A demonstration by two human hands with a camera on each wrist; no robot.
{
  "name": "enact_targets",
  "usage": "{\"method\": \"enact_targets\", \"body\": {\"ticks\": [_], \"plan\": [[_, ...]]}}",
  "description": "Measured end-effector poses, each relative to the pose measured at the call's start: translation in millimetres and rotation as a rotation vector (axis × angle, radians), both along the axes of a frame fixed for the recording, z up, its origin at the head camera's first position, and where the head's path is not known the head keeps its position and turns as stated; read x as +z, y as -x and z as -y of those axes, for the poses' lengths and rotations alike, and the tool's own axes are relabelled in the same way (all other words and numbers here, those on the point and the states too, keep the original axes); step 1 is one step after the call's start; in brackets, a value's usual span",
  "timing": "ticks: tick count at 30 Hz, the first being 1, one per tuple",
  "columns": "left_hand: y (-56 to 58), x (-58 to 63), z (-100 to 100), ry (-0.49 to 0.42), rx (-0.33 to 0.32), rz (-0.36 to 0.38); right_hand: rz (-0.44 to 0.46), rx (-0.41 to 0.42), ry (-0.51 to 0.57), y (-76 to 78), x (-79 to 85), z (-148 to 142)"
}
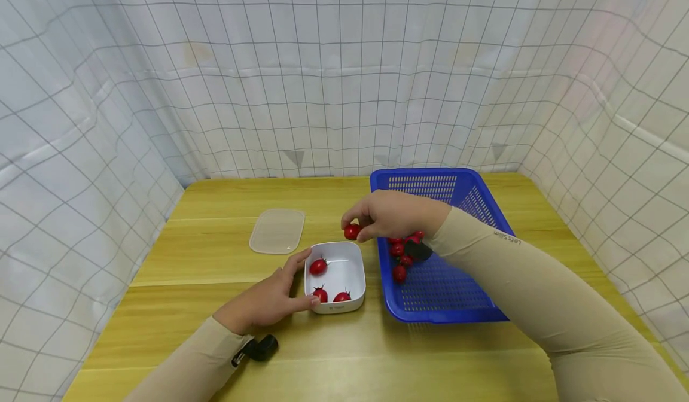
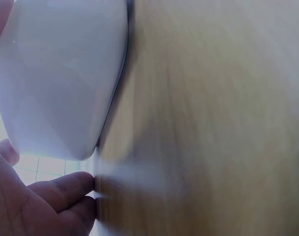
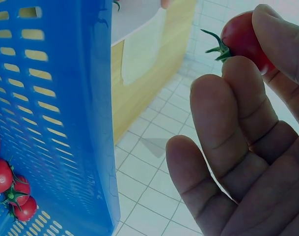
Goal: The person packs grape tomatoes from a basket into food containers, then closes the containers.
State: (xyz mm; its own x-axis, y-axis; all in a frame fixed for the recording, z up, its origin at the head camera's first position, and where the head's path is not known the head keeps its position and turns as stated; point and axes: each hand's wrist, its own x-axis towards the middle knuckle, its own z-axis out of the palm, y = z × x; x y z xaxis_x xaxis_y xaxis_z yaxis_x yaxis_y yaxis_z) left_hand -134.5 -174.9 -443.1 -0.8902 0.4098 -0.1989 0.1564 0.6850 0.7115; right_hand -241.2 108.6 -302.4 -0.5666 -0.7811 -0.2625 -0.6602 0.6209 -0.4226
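My right hand pinches a cherry tomato with a green stem between thumb and fingers, above the table just behind a white square container. In the right wrist view the other fingers are loosely bent. My left hand holds the container at its left side, thumb at the front rim and index finger by the back left corner. Inside lie three tomatoes: one at the back left, two along the front. A blue basket at the right contains several more tomatoes, partly hidden by my right arm.
A translucent lid lies flat on the wooden table, left of and behind the container. White grid-patterned curtains surround the table at the back and both sides. A black wrist device is strapped to my left wrist.
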Motion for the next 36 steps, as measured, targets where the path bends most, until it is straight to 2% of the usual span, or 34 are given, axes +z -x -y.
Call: {"method": "enact_targets", "body": {"ticks": [7,19,36], "plan": [[-0.1,0.5,0.4,0.008,0.011,0.008,-0.011,0.018,0.007,0.3,-2.0,0.7],[-0.6,1.1,-0.2,0.002,0.017,0.014,0.007,-0.001,-0.003,0.6,-5.0,0.8],[-0.9,-1.5,-0.8,-0.004,0.015,-0.005,-0.001,0.0,-0.003,-1.2,-7.8,1.9]]}}
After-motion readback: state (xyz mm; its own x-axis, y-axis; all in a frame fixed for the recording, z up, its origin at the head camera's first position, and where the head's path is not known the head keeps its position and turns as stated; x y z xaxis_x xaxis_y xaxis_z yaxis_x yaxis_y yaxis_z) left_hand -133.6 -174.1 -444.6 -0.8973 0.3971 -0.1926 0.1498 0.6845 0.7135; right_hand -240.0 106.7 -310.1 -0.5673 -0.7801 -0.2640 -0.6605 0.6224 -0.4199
